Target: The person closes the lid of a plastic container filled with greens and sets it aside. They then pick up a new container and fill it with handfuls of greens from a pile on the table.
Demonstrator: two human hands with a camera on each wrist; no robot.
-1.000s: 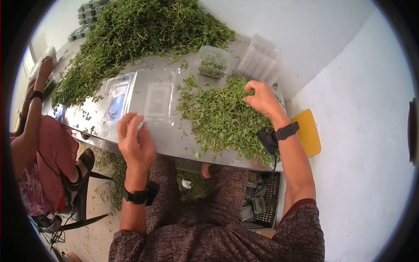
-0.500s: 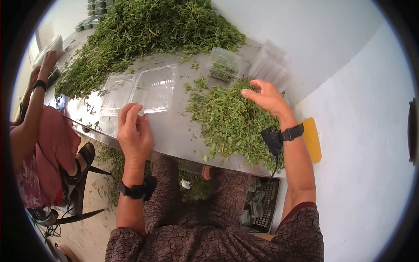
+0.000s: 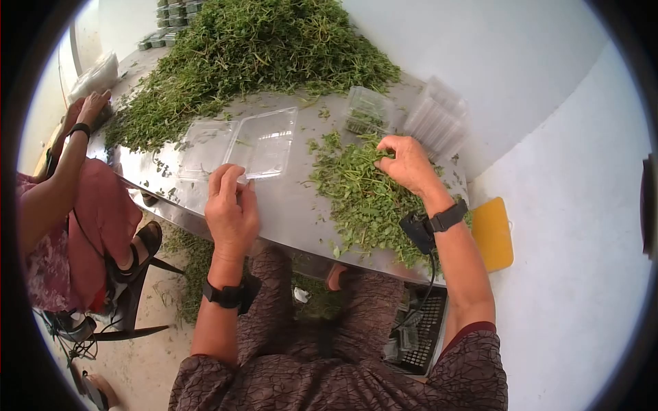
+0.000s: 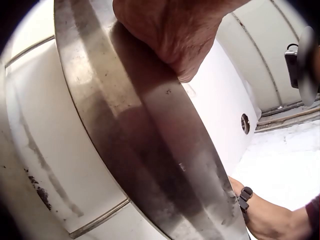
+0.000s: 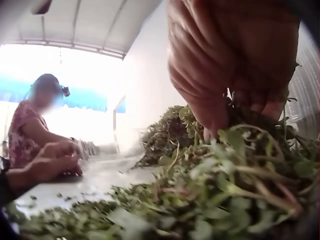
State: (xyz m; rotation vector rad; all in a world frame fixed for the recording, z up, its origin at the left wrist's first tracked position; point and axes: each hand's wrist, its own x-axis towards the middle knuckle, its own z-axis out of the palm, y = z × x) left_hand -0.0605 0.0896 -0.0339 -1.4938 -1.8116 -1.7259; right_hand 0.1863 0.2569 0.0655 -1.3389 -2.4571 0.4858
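An open clear plastic clamshell box point(image 3: 267, 140) lies on the metal table, its two halves side by side. My left hand point(image 3: 233, 209) pinches its near edge between thumb and fingertips. To the right spreads a loose heap of leafy greens point(image 3: 367, 205). My right hand point(image 3: 409, 164) reaches into the far side of this heap, fingers bent down and gripping some stems. In the right wrist view, the fingertips of the right hand point(image 5: 235, 65) are partly buried among leaves and stems. Just behind stands a clamshell point(image 3: 369, 109) with greens inside.
A stack of clear clamshells point(image 3: 436, 116) stands by the wall. A large pile of greens point(image 3: 274, 51) covers the table's back, with filled boxes point(image 3: 175, 17) behind it. Another person point(image 3: 103, 219) works at the left. A yellow board point(image 3: 493, 233) and black crate point(image 3: 421, 329) are at the right.
My right hand lifts a little from the greens with fingers spread, then lowers and closes into them again. The left hand and open clamshell shift slightly left together, then stay put; the head view turns left.
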